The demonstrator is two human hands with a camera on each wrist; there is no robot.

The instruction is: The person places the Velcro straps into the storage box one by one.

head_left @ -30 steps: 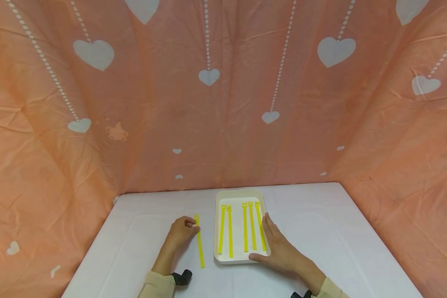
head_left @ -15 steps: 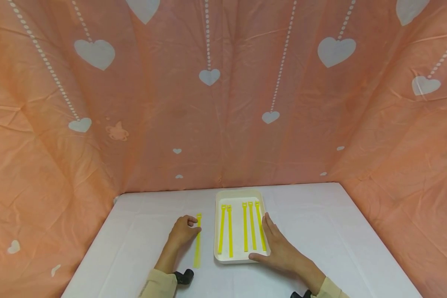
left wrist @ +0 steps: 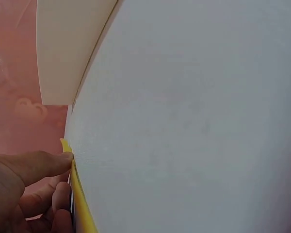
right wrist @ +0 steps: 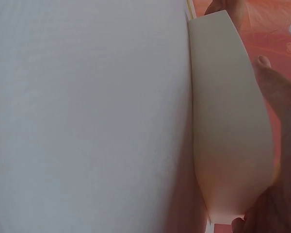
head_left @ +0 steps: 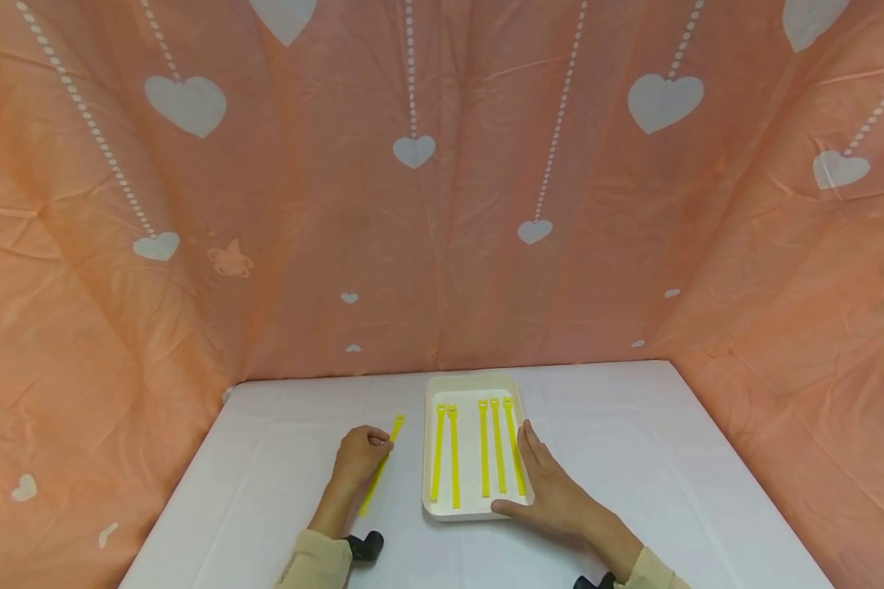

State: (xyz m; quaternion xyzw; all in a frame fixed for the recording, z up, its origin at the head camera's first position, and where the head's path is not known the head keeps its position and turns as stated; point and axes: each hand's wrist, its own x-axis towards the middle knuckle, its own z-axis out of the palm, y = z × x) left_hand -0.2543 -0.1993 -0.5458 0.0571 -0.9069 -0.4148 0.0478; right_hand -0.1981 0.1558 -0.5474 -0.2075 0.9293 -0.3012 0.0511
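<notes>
My left hand (head_left: 359,460) pinches a yellow cable tie (head_left: 371,489) between thumb and fingers, left of a white tray (head_left: 471,517). Its slotted head points up and right in the head view, while the tail slants down to the left. Close up in the left wrist view, the thumb presses on the strap (left wrist: 83,204) near its head end. Several more yellow ties (head_left: 484,450) lie lengthwise in the tray, two on the left and the others on the right. My right hand (head_left: 556,495) rests with straight fingers against the tray's right side, thumb at its near rim.
A white cloth covers the table (head_left: 280,442). Behind and at both sides hangs an orange curtain (head_left: 442,270) with white hearts. A black device (head_left: 367,546) sits at the left wrist, and the tray's plain outer wall (right wrist: 228,111) fills part of the right wrist view.
The cable tie in my left hand has swung round: its tail moved left and its head tipped right. The right hand and the tray have stayed in place.
</notes>
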